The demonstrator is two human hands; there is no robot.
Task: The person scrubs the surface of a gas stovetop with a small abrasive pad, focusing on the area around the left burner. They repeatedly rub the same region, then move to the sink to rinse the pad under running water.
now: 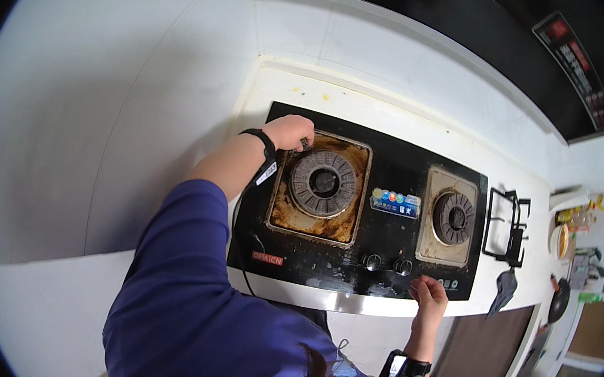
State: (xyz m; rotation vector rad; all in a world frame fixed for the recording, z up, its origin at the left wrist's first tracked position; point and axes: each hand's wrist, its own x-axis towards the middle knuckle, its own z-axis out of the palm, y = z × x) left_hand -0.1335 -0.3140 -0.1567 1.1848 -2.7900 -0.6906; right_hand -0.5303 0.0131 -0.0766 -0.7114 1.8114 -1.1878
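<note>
My left hand (292, 132) is closed around a small dark scouring pad (305, 144) at the back left corner of the stained metal drip tray (311, 227). That tray surrounds the left burner (323, 184) of a black gas stove (394, 171); brown grime covers much of it. Over the stove's front right edge is my right hand (429, 294), thumb and fingertips close together; whether something small is between them cannot be told. The right burner (454, 218) sits in a cleaner tray behind it. Two knobs (371, 262) are at the front middle.
Black pan supports (507, 225) lie on the white counter right of the stove, with a dark grey cloth (503, 292) in front of them. A wok (559, 301), a bowl (562, 241) and bottles are farther right. The range hood (442, 13) hangs behind; a wall borders the left.
</note>
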